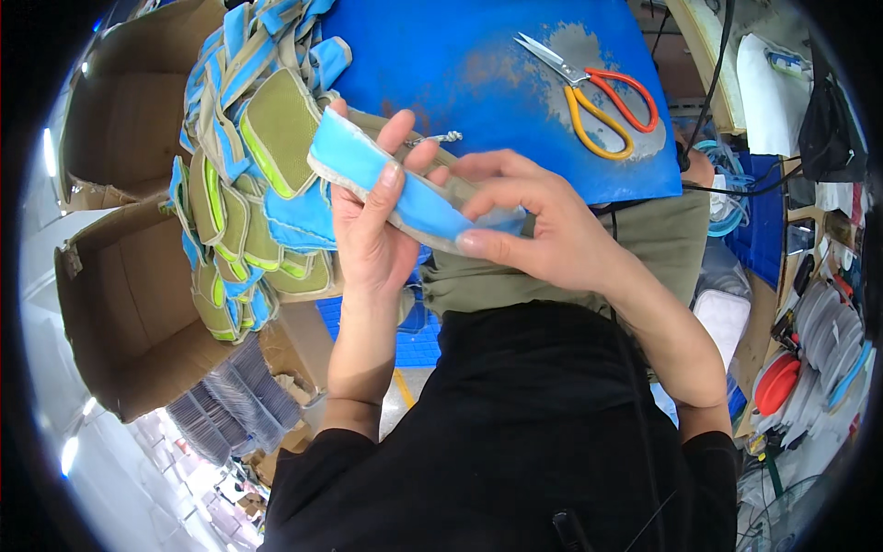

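A light-blue fabric strip with grey-beige edging (349, 152) stretches between my two hands, above my lap. My left hand (370, 244) grips its upper left part, thumb on the blue face and the other fingers behind. At the lower right end, my right hand (566, 230) pinches the strip between thumb and fingers; that end is partly hidden and blurred. Left of my hands hangs a heap of sewn fabric pieces (230, 230) in olive, blue and bright yellow-green. Just beyond my fingers lies a small silvery twisted piece (448, 137), too small to name.
On the worn blue tabletop (405, 64) lies a pair of scissors (575, 78) with red and orange handles, partly open. Two cardboard boxes (138, 304) stand at the left. Black cables (727, 55) hang at the right, near a cluttered shelf (809, 340).
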`<state>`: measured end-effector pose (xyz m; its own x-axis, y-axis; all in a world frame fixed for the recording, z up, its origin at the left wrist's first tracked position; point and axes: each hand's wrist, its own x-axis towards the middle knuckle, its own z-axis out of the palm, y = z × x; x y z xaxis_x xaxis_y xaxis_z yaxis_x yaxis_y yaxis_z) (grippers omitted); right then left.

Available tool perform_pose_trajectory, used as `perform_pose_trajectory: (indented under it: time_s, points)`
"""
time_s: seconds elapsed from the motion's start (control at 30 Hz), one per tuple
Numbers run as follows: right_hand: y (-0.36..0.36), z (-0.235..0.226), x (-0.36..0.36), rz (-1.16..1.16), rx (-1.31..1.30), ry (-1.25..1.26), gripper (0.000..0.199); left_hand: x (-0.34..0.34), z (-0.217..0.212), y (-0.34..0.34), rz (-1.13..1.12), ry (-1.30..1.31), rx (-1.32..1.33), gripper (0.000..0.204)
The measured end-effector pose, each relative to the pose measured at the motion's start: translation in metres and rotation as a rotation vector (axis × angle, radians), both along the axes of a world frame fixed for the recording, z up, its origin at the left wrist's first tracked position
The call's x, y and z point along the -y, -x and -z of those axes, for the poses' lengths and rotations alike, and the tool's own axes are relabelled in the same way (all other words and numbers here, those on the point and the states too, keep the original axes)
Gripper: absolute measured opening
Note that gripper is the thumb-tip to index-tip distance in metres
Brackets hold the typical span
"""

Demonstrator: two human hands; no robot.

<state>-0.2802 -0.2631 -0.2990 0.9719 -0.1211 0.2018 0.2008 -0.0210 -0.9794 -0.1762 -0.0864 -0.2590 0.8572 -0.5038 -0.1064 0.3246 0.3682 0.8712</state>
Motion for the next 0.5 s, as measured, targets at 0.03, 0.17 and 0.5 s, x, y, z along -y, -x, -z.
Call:
perform_pose_trajectory:
  time_s: [0.03,0.17,0.5]
  points:
    - [-0.002,0.001,-0.003,-0.014,-0.033,-0.087,0.02,-0.001,0.002,0.0,0.001,0.01,0.004,0.088]
    - [-0.007,0.0,-0.009,-0.037,-0.193,-0.289,0.019,-0.002,0.002,0.001,-0.03,0.003,0.016,0.087]
    - [-0.002,-0.012,-0.012,-0.005,-0.21,-0.263,0.021,0.001,-0.005,0.005,-0.079,-0.032,0.131,0.081]
